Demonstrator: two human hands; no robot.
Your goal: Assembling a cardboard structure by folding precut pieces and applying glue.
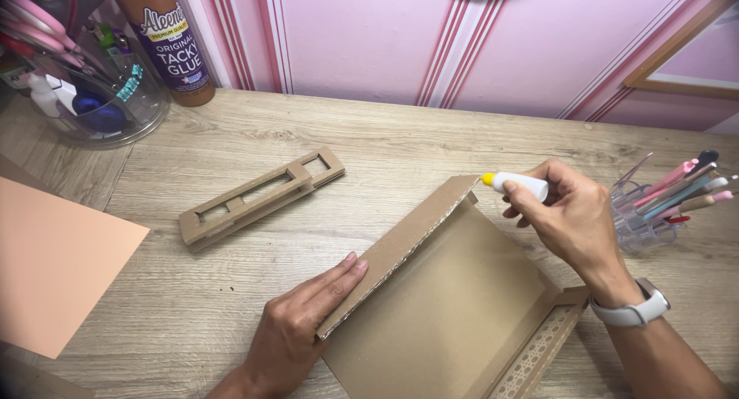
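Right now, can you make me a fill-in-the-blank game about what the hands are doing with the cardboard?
1. The right hand holds a small white glue bottle with a ____ tip.
2. The left hand presses against the raised flap of the ____ cardboard piece.
3. The cardboard strip with cut-out windows lies on the wooden ____.
4. The clear cup of pens stands beside the ____ hand.

Missing words: yellow; brown; table; right

A single head-worn camera looks steeply down and forward over a wooden desk (231, 152), close enough that both forearms enter from the bottom edge. The pink wall (362, 37) fills the top of the view. No second view shares the scene.
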